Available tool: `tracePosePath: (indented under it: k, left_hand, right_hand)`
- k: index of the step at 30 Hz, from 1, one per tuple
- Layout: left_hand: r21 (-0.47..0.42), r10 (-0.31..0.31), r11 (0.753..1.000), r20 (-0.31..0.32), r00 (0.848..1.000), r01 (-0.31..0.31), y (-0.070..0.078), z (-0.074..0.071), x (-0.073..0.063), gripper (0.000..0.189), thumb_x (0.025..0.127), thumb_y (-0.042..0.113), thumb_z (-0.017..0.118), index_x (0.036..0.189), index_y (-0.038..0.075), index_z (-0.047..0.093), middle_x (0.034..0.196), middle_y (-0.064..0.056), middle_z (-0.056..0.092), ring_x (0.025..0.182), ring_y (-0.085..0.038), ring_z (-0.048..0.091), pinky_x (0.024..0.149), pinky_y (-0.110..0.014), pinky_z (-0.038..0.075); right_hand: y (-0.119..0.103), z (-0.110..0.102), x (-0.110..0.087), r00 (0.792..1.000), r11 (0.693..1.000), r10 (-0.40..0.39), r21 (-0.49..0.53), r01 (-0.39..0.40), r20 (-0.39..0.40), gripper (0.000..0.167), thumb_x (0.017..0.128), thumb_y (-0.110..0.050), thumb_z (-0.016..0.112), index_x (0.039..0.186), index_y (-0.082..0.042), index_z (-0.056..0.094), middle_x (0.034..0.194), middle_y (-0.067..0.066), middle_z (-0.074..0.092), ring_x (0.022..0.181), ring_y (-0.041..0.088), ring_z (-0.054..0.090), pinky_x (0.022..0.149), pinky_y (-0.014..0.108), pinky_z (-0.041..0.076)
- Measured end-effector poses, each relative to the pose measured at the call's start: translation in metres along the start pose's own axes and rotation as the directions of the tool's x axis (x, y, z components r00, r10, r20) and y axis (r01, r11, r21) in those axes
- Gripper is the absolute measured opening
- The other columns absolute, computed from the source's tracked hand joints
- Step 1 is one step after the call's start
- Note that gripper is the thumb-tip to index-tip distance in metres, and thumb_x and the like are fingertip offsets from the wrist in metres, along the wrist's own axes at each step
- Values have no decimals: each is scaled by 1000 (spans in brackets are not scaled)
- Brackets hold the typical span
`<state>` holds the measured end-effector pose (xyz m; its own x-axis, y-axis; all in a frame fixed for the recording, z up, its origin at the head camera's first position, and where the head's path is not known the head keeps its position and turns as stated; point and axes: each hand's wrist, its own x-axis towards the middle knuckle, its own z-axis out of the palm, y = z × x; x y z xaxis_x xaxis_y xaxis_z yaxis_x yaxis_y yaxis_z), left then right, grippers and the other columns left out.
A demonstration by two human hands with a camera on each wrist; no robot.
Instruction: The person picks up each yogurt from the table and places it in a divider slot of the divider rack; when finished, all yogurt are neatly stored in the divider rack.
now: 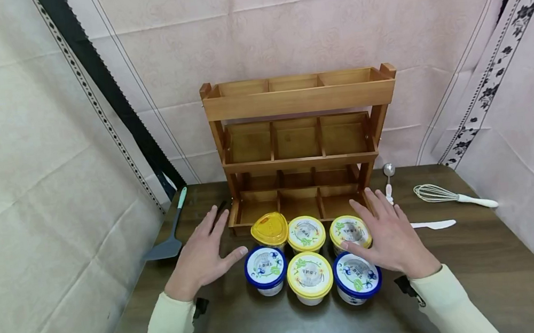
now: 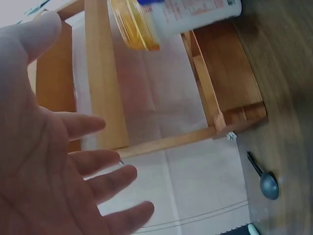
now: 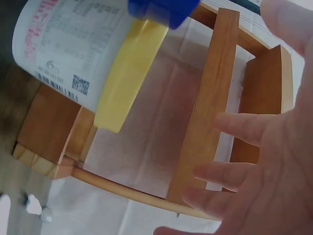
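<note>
Both hands hover with spread fingers on either side of a group of small lidded tubs. My left hand (image 1: 203, 255) is left of the orange-lidded tub (image 1: 270, 229) and the front-left blue-lidded tub (image 1: 266, 267), holding nothing. On the other side, my right hand (image 1: 394, 234) holds nothing either; its thumb overlaps the back-right yellow-lidded tub (image 1: 348, 231) in the head view. Just below that thumb stands another blue-lidded tub (image 1: 357, 275). Two more yellow-lidded tubs, one at the back (image 1: 306, 233) and one in front (image 1: 310, 276), fill the middle.
Behind the tubs stands a three-tier wooden rack (image 1: 299, 101) with divided compartments. A spatula (image 1: 170, 240) lies at left, with a dark spoon (image 2: 268, 184) near the rack's left side. On the right are a metal-ended spoon (image 1: 389, 179), a whisk (image 1: 448, 195) and a white-bladed knife (image 1: 437, 224).
</note>
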<state>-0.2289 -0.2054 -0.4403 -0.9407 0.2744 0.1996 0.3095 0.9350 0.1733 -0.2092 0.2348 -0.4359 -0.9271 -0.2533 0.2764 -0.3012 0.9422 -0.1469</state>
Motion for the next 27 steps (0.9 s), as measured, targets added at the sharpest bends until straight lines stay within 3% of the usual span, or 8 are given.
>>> tracePosePath:
  k: [3, 7, 13, 18, 27]
  left_hand:
    - [-55, -1, 998, -6, 1000, 0, -6, -1, 5, 107, 91, 83, 55, 170, 19, 24, 177, -18, 17, 153, -48, 39, 110, -67, 49]
    - [-138, -12, 990, -7, 1000, 11, -12, -2, 11, 104, 92, 80, 59, 169, 21, 24, 177, -17, 18, 152, -48, 39, 108, -69, 49]
    - [-204, 1, 979, -48, 999, -11, -19, -8, 23, 97, 95, 70, 65, 167, 17, 29, 175, -17, 23, 153, -46, 39, 113, -69, 45]
    - [-251, 19, 967, -110, 994, -46, -29, -9, 36, 87, 99, 59, 67, 165, 13, 34, 172, -19, 29, 151, -45, 41, 116, -68, 43]
    - [-431, -19, 900, -184, 983, -63, -47, -11, 61, 75, 101, 51, 69, 159, 12, 41, 160, -19, 44, 142, -40, 51, 108, -60, 54]
  right_hand:
    - [3, 0, 2, 1000, 999, -7, 35, 7, -19, 100, 88, -77, 67, 161, -14, 44, 172, 26, 26, 156, 52, 27, 114, 78, 35]
    - [7, 2, 4, 999, 995, -21, 96, 25, -49, 89, 93, -63, 72, 160, -11, 45, 169, 27, 31, 149, 51, 39, 109, 73, 45]
    - [15, 7, 5, 999, 981, 14, 191, -8, -29, 83, 96, -60, 70, 159, -12, 45, 167, 25, 34, 145, 50, 46, 107, 72, 47]
    - [19, 10, 7, 999, 967, -3, 254, 16, -49, 79, 98, -53, 72, 158, -10, 45, 164, 25, 39, 136, 47, 55, 105, 69, 50]
    - [27, 15, 12, 1000, 941, -2, 339, 11, -28, 72, 101, -43, 72, 157, -7, 45, 158, 24, 47, 135, 47, 56, 106, 69, 50]
